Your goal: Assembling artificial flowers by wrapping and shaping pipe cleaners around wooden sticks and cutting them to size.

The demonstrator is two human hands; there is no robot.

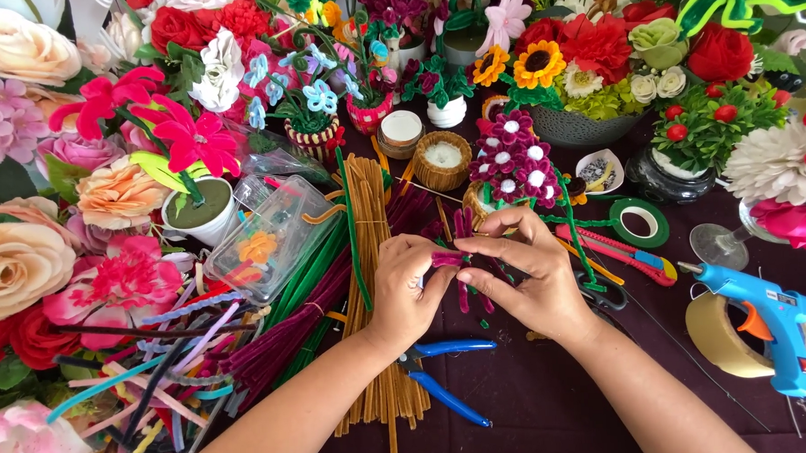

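Observation:
My left hand [403, 289] and my right hand [530, 271] meet over the dark table, both pinching a magenta pipe-cleaner piece [449, 256] that is bent between the fingertips. More magenta loops [463, 223] stick up just behind the fingers. A small basket pot with a purple-and-white pipe-cleaner flower [512, 160] stands right behind my hands. Blue-handled pliers [444, 372] lie under my left wrist.
Bundles of tan, green and maroon pipe cleaners [368, 254] lie left of my hands. A clear plastic box [274, 235], green tape roll [639, 221], red utility knife [618, 253], blue glue gun [773, 325] and brown tape roll [719, 336] lie around. Craft flowers ring the table.

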